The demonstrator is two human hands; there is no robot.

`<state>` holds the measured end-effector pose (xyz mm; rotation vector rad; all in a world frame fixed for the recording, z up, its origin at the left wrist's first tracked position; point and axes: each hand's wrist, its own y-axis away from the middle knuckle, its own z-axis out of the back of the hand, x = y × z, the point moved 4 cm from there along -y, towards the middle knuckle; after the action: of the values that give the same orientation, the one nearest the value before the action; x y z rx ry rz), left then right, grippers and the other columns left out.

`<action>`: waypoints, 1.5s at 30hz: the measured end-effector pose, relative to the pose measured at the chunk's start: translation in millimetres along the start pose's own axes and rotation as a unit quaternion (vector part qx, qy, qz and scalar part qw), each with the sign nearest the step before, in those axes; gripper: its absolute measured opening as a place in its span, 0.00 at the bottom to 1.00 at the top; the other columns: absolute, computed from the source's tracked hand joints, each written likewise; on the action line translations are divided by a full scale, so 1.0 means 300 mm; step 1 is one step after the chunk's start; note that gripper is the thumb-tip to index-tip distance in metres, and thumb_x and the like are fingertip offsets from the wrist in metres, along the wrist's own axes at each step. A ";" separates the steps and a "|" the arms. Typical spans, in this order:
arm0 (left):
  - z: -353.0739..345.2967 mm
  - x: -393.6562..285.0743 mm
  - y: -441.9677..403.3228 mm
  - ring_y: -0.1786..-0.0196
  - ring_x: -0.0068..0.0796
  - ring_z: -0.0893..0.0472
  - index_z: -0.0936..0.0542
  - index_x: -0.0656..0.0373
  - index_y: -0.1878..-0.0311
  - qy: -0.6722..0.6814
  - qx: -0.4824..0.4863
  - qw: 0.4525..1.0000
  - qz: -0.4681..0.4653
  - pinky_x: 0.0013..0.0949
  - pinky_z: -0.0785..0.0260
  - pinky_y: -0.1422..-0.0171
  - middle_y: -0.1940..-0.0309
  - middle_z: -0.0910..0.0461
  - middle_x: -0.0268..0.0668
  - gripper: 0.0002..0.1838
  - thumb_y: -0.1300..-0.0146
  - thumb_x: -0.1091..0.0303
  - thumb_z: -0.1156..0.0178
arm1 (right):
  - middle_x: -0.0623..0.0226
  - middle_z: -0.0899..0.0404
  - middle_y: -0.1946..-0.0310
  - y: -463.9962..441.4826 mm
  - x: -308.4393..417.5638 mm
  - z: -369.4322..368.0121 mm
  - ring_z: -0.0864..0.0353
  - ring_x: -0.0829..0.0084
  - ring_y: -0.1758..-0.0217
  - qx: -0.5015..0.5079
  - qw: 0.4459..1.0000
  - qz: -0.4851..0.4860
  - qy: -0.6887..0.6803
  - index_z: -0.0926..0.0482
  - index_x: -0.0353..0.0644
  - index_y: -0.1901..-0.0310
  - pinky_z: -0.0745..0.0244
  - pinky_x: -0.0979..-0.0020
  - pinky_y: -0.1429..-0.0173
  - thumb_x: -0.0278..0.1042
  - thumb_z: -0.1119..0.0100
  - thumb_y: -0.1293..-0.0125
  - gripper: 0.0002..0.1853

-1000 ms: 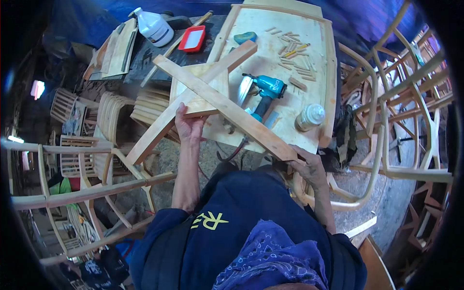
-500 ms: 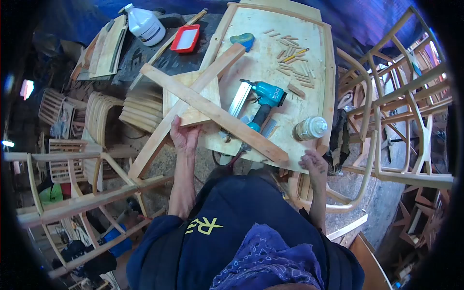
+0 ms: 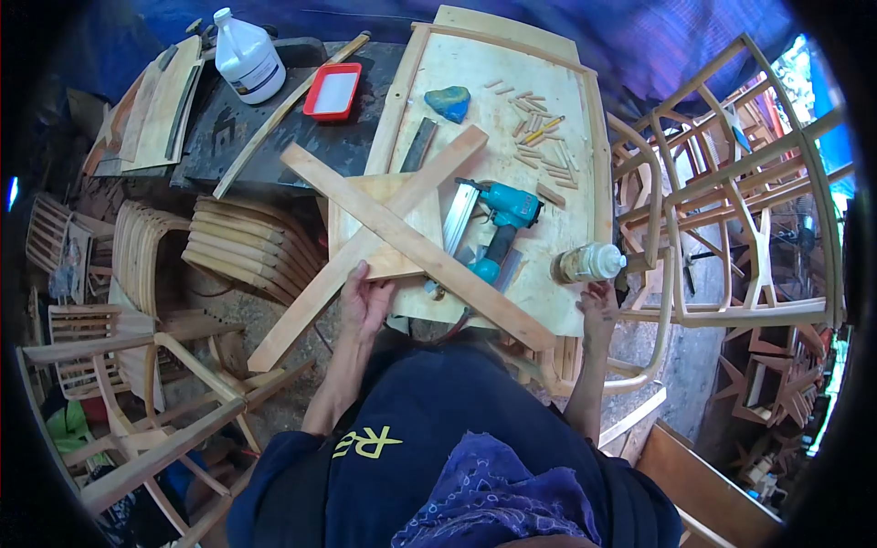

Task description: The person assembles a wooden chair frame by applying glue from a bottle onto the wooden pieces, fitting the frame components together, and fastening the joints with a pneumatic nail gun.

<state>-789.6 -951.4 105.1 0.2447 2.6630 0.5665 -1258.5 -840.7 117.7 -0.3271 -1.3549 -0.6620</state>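
Observation:
An X-shaped wooden frame (image 3: 372, 239) with a square board (image 3: 411, 212) between its bars lies across the table's near left part. My left hand (image 3: 367, 300) grips the lower edge of this frame. Beside the glue bottle (image 3: 589, 263) at the near right is my right hand (image 3: 597, 303), its fingers partly curled and close to the bottle's underside; whether they touch it I cannot tell. A teal nail gun (image 3: 504, 219) lies right of the crossing, partly behind one bar.
Small wooden sticks and a pencil (image 3: 545, 131) lie on the worktable (image 3: 512, 68). A blue cloth-like item (image 3: 448, 103), a red tray (image 3: 332, 91) and a white jug (image 3: 248, 59) stand farther back. Chair frames (image 3: 676, 183) crowd the right; stacked curved parts (image 3: 247, 242) are at left.
My right hand has let go of the bar's lower right end and moved right to the bottle. My left hand has stayed on the wooden frame. The whole view has shifted.

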 end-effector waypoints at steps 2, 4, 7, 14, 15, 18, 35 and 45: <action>0.013 -0.019 0.010 0.30 0.49 0.27 0.29 0.65 0.35 -0.027 -0.012 0.999 0.030 0.59 0.38 0.21 0.35 0.26 0.50 0.27 0.31 0.63 0.34 | 0.64 0.26 0.40 0.023 -0.014 -0.015 0.22 0.69 0.41 0.021 0.999 0.030 0.037 0.32 0.41 0.30 0.23 0.65 0.39 0.23 0.32 0.41 0.36; -0.028 -0.036 0.054 0.29 0.51 0.27 0.31 0.65 0.33 -0.041 -0.019 0.996 0.077 0.59 0.37 0.21 0.34 0.27 0.52 0.28 0.30 0.62 0.35 | 0.62 0.28 0.37 0.064 0.061 -0.064 0.26 0.65 0.35 0.036 0.998 0.011 0.054 0.36 0.41 0.28 0.27 0.62 0.33 0.21 0.29 0.46 0.42; -0.044 -0.037 0.044 0.29 0.54 0.28 0.34 0.66 0.31 -0.027 -0.017 0.994 0.103 0.59 0.36 0.22 0.33 0.28 0.54 0.31 0.29 0.60 0.36 | 0.60 0.30 0.35 0.070 0.135 -0.153 0.29 0.62 0.31 0.057 0.997 0.040 0.038 0.40 0.41 0.27 0.33 0.59 0.26 0.20 0.26 0.50 0.48; -0.003 0.014 0.016 0.26 0.58 0.32 0.35 0.61 0.29 0.009 0.013 0.993 0.115 0.63 0.38 0.22 0.29 0.32 0.53 0.31 0.29 0.59 0.36 | 0.61 0.28 0.36 -0.030 0.054 -0.171 0.28 0.64 0.32 0.010 0.998 0.053 0.011 0.37 0.41 0.30 0.32 0.61 0.26 0.22 0.21 0.52 0.47; -0.009 0.013 0.020 0.26 0.57 0.32 0.35 0.63 0.29 0.006 0.020 0.993 0.118 0.62 0.38 0.22 0.29 0.32 0.53 0.31 0.28 0.59 0.36 | 0.61 0.26 0.37 -0.039 0.042 -0.168 0.26 0.65 0.34 0.002 0.998 0.051 0.026 0.35 0.41 0.31 0.31 0.61 0.28 0.22 0.21 0.53 0.45; -0.026 0.017 0.022 0.26 0.54 0.32 0.35 0.67 0.30 0.001 0.028 0.992 0.120 0.61 0.37 0.21 0.30 0.31 0.54 0.33 0.28 0.57 0.37 | 0.62 0.22 0.42 -0.055 0.050 -0.168 0.22 0.65 0.39 0.007 0.999 0.031 0.002 0.30 0.39 0.35 0.28 0.62 0.31 0.22 0.20 0.53 0.42; -0.009 0.119 0.058 0.23 0.48 0.35 0.37 0.66 0.27 -0.192 -0.028 0.970 0.145 0.52 0.38 0.22 0.26 0.37 0.56 0.35 0.24 0.47 0.46 | 0.63 0.23 0.43 -0.540 0.536 -0.175 0.23 0.67 0.42 0.187 0.965 0.172 0.072 0.30 0.38 0.32 0.27 0.69 0.38 0.27 0.23 0.46 0.39; -0.363 -0.184 0.086 0.74 0.31 0.17 0.16 0.62 0.70 -0.741 -0.062 0.664 -0.076 0.36 0.27 0.69 0.79 0.18 0.37 0.25 0.46 0.45 0.25 | 0.52 0.26 0.38 -0.661 0.881 -0.459 0.26 0.58 0.34 0.306 0.898 0.250 -0.191 0.31 0.29 0.34 0.33 0.55 0.26 0.31 0.31 0.38 0.32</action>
<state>-783.6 -980.3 226.3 0.2583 1.0019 0.2392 -1251.7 -1139.9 313.9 -0.2811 -1.6873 0.2879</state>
